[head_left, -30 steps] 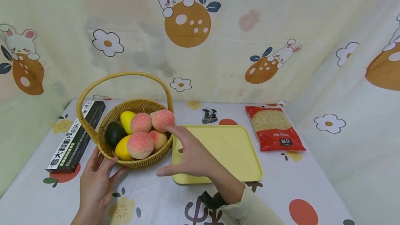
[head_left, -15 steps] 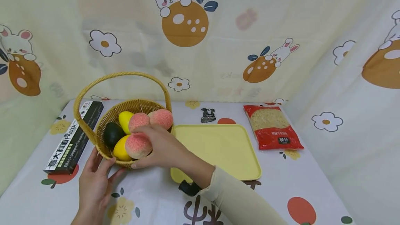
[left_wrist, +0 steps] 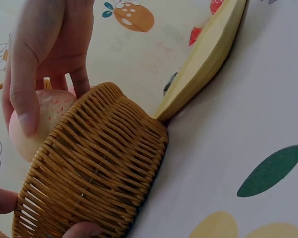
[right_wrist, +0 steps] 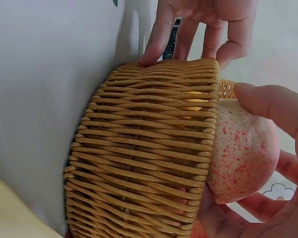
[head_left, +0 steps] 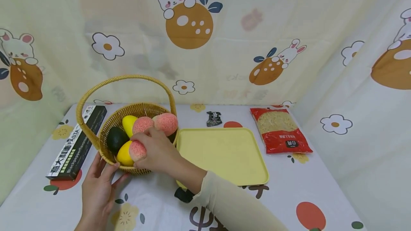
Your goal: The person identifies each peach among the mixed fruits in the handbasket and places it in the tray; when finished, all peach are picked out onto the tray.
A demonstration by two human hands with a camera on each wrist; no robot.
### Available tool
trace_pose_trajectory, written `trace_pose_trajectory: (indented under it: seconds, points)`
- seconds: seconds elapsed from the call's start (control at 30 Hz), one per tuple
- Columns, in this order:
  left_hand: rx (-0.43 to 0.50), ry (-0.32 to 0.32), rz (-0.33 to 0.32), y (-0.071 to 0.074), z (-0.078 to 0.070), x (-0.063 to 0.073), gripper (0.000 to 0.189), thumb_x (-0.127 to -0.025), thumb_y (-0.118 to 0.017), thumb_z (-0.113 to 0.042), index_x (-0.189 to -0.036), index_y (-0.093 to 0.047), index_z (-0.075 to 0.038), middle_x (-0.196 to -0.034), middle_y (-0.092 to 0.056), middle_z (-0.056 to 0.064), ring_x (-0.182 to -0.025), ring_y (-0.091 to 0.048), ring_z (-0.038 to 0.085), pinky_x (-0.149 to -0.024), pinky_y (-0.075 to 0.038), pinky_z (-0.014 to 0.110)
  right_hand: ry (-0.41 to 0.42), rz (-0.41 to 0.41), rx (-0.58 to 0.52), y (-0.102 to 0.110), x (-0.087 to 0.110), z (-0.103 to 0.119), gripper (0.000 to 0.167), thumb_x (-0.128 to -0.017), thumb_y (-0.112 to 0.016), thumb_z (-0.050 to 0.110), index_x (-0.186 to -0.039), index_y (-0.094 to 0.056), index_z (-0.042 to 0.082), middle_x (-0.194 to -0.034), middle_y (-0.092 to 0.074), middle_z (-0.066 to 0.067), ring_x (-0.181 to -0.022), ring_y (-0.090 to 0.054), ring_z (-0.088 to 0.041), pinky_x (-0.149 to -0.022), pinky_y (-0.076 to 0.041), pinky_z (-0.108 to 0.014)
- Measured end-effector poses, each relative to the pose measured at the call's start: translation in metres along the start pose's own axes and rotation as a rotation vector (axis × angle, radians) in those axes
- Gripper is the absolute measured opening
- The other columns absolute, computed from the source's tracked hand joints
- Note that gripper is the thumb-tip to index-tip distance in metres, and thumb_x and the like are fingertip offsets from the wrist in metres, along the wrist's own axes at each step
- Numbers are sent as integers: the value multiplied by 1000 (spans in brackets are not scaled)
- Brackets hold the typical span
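Left of the tray [head_left: 221,156], the right hand [head_left: 158,152], fingers curled, holds the near peach [right_wrist: 243,153] while the left hand [head_left: 99,191], fingers spread, braces the basket [right_wrist: 139,139]; gentle, steady pressure seems best

Head view: looks forward and down across table [head_left: 289,184] to printed curtain [head_left: 224,63]; widest, farthest off. Left wrist view: low, close to basket [left_wrist: 99,163], rolled sideways; faces its outer wall, tray [left_wrist: 203,54] edge-on and right hand [left_wrist: 47,59] beyond. Right wrist view: low, close, rolled opposite way; faces outer wall, left hand [right_wrist: 203,29] beyond. Common to all three: basket, both hands, peach [right_wrist: 243,153] in right hand.
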State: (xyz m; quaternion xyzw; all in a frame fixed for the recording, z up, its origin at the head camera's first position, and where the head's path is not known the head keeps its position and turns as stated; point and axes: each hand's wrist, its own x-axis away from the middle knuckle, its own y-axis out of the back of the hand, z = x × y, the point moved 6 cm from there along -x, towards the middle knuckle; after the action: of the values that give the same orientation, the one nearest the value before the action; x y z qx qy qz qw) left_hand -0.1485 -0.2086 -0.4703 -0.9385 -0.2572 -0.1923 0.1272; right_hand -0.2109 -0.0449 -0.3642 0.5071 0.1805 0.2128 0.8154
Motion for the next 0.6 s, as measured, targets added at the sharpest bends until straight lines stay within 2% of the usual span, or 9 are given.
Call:
trace_pose_trajectory:
  seconds: [0.3,0.5,0.6]
  points:
    - [-13,-6,-4,0,0,1,79,-105,-62,-15,-164,-24,-52,-178,-19,-6,-148,-43,27,-88,-66,35,2,-48,-122,1,4,-10,61,-77,-90,33,-134,-67,27,-135,-61,0,-121,-58,-17,-99,-55,-25]
    - [-15,-2,-2,-1,0,1,79,-105,-62,-16,-164,-23,-53,-178,-18,-7,-147,-43,27,-89,-66,34,24,-62,-246,7,7,-18,57,-76,-90,30,-128,-67,25,-126,-61,0,-107,-58,-11,-90,-54,-18]
    - [-13,-1,1,0,0,1,79,-105,-62,-17,-163,-23,-53,-179,-17,-8,-146,-44,28,-89,-66,34,35,-60,-313,12,10,-21,58,-76,-90,29,-129,-67,24,-126,-61,1,-108,-57,-11,-90,-54,-19]
